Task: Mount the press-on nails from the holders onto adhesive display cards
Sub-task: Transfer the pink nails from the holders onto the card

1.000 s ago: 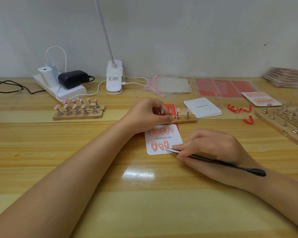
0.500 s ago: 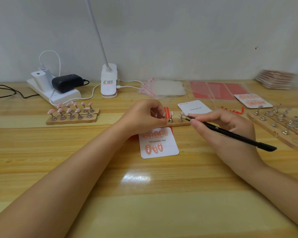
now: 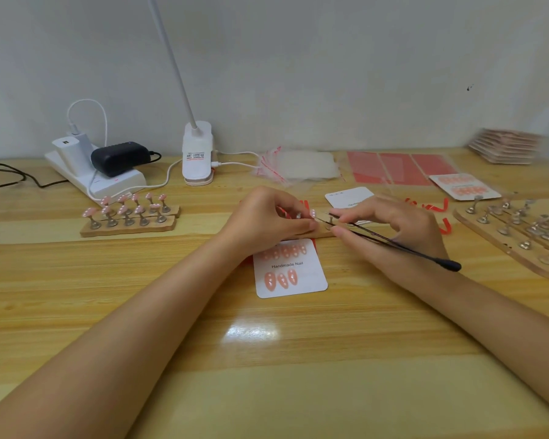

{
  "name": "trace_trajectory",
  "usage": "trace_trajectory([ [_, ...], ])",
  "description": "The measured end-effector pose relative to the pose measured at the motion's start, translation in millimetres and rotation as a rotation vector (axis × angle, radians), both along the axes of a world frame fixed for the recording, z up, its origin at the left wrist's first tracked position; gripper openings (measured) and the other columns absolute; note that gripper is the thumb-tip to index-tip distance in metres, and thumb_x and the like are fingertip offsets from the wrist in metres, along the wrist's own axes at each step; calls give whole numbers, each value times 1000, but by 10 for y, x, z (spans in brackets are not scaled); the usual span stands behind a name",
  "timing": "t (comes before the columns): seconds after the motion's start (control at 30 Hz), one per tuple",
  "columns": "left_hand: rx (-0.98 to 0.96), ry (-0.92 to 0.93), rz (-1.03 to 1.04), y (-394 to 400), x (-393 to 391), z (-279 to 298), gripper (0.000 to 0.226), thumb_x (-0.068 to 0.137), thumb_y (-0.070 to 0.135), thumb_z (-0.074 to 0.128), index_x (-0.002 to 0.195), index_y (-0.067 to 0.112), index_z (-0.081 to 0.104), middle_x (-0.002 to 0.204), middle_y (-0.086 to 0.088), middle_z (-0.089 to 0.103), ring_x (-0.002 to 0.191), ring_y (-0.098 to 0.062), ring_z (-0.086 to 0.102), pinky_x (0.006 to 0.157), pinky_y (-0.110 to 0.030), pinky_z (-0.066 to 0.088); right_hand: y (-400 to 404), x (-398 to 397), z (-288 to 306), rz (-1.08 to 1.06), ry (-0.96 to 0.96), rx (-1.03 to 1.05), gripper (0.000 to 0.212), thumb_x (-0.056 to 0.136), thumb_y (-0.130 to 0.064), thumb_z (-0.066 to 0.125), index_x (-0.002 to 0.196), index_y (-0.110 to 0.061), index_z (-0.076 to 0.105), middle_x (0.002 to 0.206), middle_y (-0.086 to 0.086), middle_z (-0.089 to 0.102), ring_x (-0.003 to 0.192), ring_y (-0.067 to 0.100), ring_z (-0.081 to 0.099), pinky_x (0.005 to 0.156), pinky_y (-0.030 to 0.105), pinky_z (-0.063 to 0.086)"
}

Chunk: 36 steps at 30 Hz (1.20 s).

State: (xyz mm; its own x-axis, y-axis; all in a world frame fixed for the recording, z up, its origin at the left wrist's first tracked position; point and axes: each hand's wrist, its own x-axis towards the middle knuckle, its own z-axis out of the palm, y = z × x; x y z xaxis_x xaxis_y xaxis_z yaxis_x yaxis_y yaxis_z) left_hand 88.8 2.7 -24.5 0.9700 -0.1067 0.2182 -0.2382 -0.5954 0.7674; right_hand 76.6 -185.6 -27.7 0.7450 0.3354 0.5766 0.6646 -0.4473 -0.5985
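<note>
Left hand point(image 3: 267, 221) curling around small wooden nail holder point(image 3: 322, 231), gripping it; right hand point(image 3: 390, 229) pinching thin black tweezers point(image 3: 393, 243), tips seemingly touching pink press-on nail point(image 3: 313, 213).

A small craft workstation: wooden desk point(image 3: 108, 312), clip lamp point(image 3: 197, 153), nail holders point(image 3: 130, 217).

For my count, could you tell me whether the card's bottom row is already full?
No, the display card has three nails in its bottom row against five above.
</note>
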Motion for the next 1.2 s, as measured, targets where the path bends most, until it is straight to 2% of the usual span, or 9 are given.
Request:
trace_trajectory([
  [0.13,0,-11,1,-2,9,-29,10,75,20,76,70,23,68,44,22,51,46,4,42,47,-8,29,-11,12,-19,31,-42,-12,8,74,-6,75,79,-10,72,86,1,71,90,4,61,80,4,39],
  [0.23,4,-34,-2,2,4,-41,10,75,21,76,69,24,68,49,18,51,48,3,42,48,-9,30,-12,9,-26,36,-54,-26,6,74,-6,75,80,-8,73,86,1,71,87,7,62,79,5,40],
  [0.37,8,-37,-11,-1,-1,-43,9,75,22,76,71,22,68,57,15,53,51,3,42,50,-9,32,7,18,-15,15,-25,-17,4,76,-5,74,81,-7,73,86,7,71,84,13,64,79,15,45],
  [0.5,5,-30,-4,0,-5,-45,11,75,24,76,69,26,67,61,13,56,55,0,43,51,-10,32,4,43,0,-13,35,120,6,77,-5,72,79,-11,71,88,4,72,87,7,64,79,8,43],
  [0.67,-9,-24,-19,3,0,-50,7,76,22,75,72,20,70,60,12,55,52,0,42,50,-10,31,-15,39,-66,62,-135,-58,5,76,-8,75,80,-9,73,87,2,70,85,7,62,74,6,42],
  [0.83,-6,-34,-25,10,-8,-42,13,77,21,75,68,24,67,59,14,54,51,2,42,50,-8,31,-17,62,-89,67,-174,-75,7,76,-8,74,83,-9,73,88,4,69,91,1,61,79,7,43],
  [0.93,0,-36,-21,9,-8,-41,13,77,22,75,67,25,66,56,16,53,51,3,42,50,-8,31,-19,52,-76,51,-163,-88,5,77,-9,73,82,-8,73,88,5,70,90,4,60,78,7,42],
  [1.1,-8,-32,-20,0,-10,-45,13,77,22,75,67,25,67,52,18,52,50,3,43,48,-8,31,13,28,-31,18,-82,-75,4,77,-8,73,81,-6,73,85,10,70,83,17,62,75,15,42],
  [1.2,0,-46,-32,1,-8,-45,17,77,22,75,65,29,64,60,15,55,55,3,44,52,-9,33,26,31,-15,26,-23,-19,4,77,-7,73,81,-5,73,86,7,71,82,11,60,75,11,41],
])
